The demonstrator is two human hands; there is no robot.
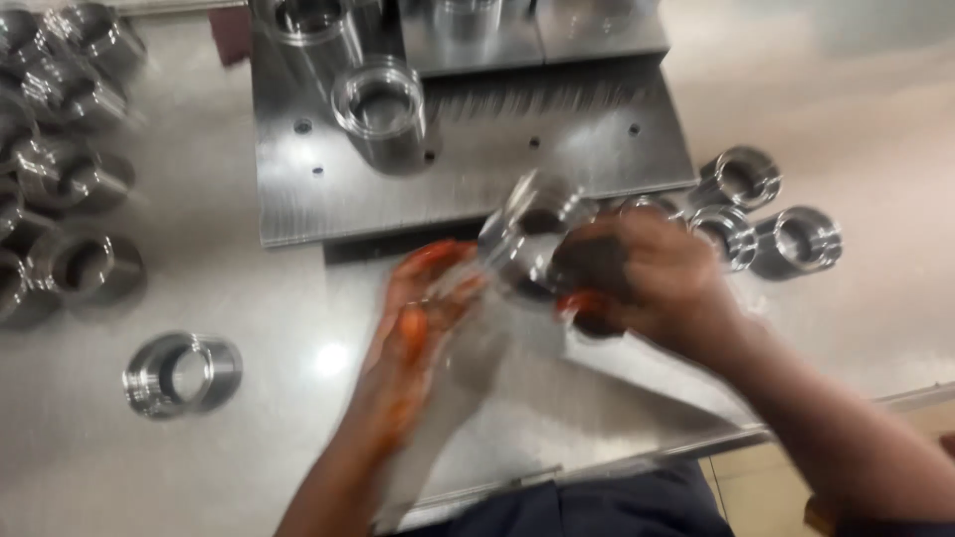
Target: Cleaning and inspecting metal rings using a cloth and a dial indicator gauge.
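Because motion blurs everything, you can only just make out the metal ring (532, 239) above the tabletop (298, 467), your right hand (652, 273) wrapped around one end. Your left hand (423, 318) lies half curled beside it; whether it touches is unclear. More rings (771, 214) sit behind.

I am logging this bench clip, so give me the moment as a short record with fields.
surface: shiny metal table
right hand: grips a metal ring, raised off the table
left hand: open, beside the ring; contact blurred
fixture: grey plate with a cylinder standing on it
other rings: a pile at left, one alone, three at right
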